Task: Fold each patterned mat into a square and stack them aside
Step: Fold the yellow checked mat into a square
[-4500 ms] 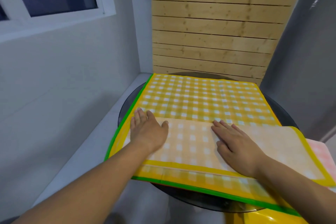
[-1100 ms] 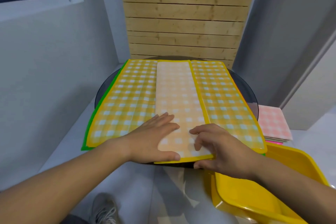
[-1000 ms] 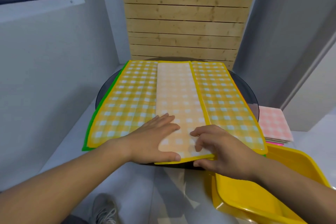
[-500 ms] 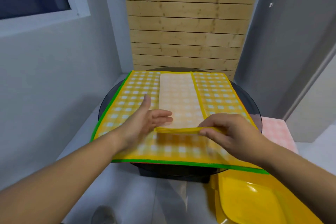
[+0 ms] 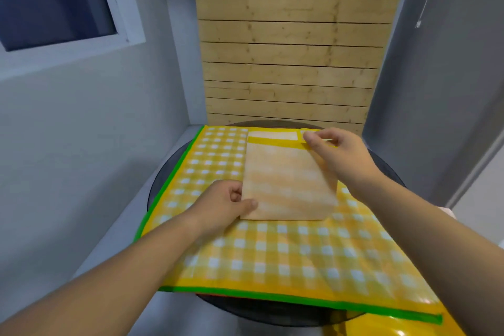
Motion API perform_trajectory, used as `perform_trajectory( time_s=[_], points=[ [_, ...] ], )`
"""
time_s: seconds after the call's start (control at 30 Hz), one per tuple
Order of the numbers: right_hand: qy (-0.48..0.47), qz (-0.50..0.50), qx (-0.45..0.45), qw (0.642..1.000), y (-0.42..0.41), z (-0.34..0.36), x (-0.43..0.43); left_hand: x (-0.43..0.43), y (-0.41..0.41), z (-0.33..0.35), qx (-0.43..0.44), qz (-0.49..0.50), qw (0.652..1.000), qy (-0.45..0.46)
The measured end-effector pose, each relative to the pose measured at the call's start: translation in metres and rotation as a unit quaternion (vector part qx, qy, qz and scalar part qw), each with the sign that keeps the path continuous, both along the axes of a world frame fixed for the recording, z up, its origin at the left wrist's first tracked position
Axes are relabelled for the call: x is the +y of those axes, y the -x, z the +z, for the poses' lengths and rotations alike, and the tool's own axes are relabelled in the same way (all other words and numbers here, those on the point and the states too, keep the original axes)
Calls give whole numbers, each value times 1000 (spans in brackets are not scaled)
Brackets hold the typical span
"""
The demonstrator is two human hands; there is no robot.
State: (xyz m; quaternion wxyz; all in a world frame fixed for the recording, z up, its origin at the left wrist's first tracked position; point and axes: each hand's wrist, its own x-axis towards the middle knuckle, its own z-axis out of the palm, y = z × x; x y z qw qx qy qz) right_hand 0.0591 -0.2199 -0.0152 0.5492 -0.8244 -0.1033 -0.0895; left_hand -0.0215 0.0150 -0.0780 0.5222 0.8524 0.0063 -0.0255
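A pale orange checked mat (image 5: 289, 185), folded into a narrow strip and doubled over away from me, lies on a larger yellow checked mat with a green border (image 5: 272, 254). My right hand (image 5: 335, 153) pinches the strip's yellow-edged far end near the back of the table. My left hand (image 5: 226, 204) grips the near left corner of the fold, thumb on top. The strip's lower layer shows only as a pale band beyond the fold.
Both mats rest on a round dark glass table (image 5: 272, 314) set in a corner, with a grey wall to the left and wooden slats behind. A yellow plastic tray (image 5: 381, 329) shows at the bottom right edge.
My right hand has carried the strip's near end up and over toward the far edge, doubling it. My left hand moved from lying flat on the mat to gripping the fold's near corner.
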Motion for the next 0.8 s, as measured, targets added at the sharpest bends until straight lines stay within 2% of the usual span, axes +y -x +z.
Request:
perform_trajectory(
  time_s=[0.1, 0.2, 0.47, 0.6, 0.7, 0.8],
  points=[
    [-73, 8, 133, 988, 2, -23, -8, 1, -11, -1, 25, 34, 999, -11],
    [-11, 40, 190, 981, 11, -46, -16, 3, -21, -3, 24, 64, 997, -32],
    [179, 51, 65, 980, 27, -61, -22, -13, -25, 1, 42, 91, 992, -75],
    [246, 76, 83, 963, 44, -60, -29, -20, -9, -1, 32, 80, 989, -120],
    [270, 75, 98, 955, 52, -62, -33, -23, 5, -6, 8, 64, 986, -153],
    [285, 67, 107, 950, 58, -64, -30, -28, 16, -6, 22, 48, 981, -189]
  ],
)
